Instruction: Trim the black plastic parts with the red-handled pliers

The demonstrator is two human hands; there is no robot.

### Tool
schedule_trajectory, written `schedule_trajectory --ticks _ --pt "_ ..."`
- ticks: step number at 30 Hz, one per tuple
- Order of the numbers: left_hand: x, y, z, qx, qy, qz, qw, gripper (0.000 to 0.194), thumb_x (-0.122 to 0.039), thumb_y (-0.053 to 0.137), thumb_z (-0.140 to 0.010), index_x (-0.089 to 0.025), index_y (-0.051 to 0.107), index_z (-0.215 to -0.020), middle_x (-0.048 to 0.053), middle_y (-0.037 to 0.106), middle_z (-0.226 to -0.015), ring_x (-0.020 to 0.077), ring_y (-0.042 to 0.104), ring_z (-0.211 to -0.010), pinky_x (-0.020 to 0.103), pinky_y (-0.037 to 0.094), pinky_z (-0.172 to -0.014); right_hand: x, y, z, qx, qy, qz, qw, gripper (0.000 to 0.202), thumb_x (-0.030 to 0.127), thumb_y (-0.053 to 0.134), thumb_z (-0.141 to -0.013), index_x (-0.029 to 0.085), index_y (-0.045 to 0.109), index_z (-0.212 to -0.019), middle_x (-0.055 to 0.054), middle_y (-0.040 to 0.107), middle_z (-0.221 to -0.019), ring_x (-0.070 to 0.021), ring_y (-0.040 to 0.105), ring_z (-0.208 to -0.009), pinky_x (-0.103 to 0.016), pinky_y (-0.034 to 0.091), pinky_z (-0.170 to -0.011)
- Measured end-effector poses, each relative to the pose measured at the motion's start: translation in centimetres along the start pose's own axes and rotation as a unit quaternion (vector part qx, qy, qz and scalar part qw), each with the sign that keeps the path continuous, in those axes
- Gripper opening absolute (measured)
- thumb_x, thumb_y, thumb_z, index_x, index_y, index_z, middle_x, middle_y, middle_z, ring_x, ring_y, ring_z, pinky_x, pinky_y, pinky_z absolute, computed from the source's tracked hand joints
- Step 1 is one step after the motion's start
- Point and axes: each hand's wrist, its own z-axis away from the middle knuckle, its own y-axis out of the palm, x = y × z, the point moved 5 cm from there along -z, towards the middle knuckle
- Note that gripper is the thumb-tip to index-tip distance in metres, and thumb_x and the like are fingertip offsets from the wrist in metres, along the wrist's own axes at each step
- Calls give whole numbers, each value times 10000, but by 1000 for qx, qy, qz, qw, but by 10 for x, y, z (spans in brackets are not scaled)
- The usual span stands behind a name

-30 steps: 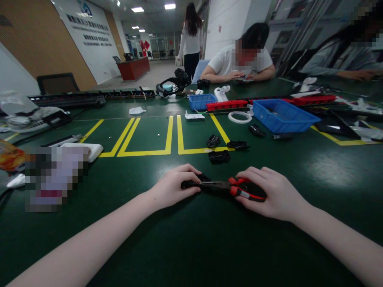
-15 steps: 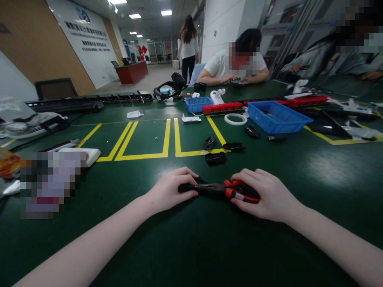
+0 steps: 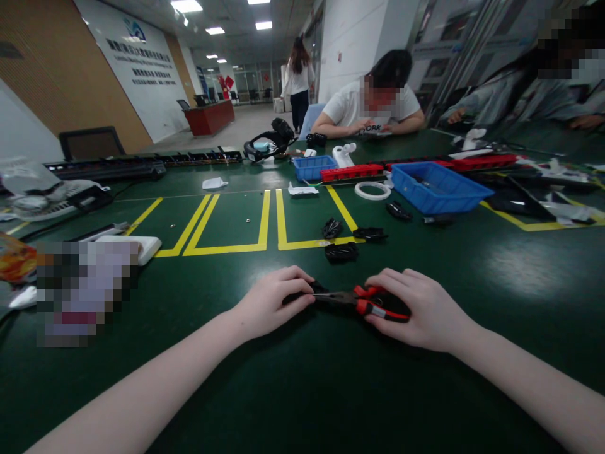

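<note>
My right hand is closed around the red and black handles of long-nose pliers, whose jaws point left. The tips of the jaws meet my left hand, right by its thumb and forefinger. Those fingers are closed on a small black part, mostly covered by the hand and dark against the green table. Just beyond the pliers lie several black plastic pieces, near the yellow tape.
Blue bins stand ahead on the right, with a roll of white tape beside them. Long red strips lie behind. A blurred-out phone-like item is at left. A person sits opposite, bent forward.
My left thumb and fingers have shifted slightly on the black part, closer to the plier tips. My right hand and the pliers have hardly moved.
</note>
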Motion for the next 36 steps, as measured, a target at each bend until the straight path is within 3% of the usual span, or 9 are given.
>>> schedule_trajectory --ticks 10,20,36 --pt "0 1 0 -5 19 -17 1000 143 -211 532 -992 -176 669 -1013 57 623 -1207 192 620 -1049 365 545 -921 2 -2 -1 -9 -8 6 1000 359 447 647 -799 212 617 -1068 -55 700 -938 -172 598 -678 -327 439 -627" --pt "-4 0 -1 -4 -5 -12 1000 174 -232 517 -997 -186 685 -1003 46 636 -1203 194 623 -1058 364 542 -930 2 -2 -1 -11 -13 16 1000 374 446 660 -787 206 622 -1072 -56 703 -934 -172 602 -672 -330 444 -625" --pt "-6 0 0 2 2 -27 1000 114 -213 640 -904 -196 643 -1016 56 635 -1211 232 605 -1095 436 532 -944 2 -6 -1 -14 -17 4 1000 363 445 655 -796 200 638 -1063 -74 712 -947 -187 631 -721 -342 464 -654"
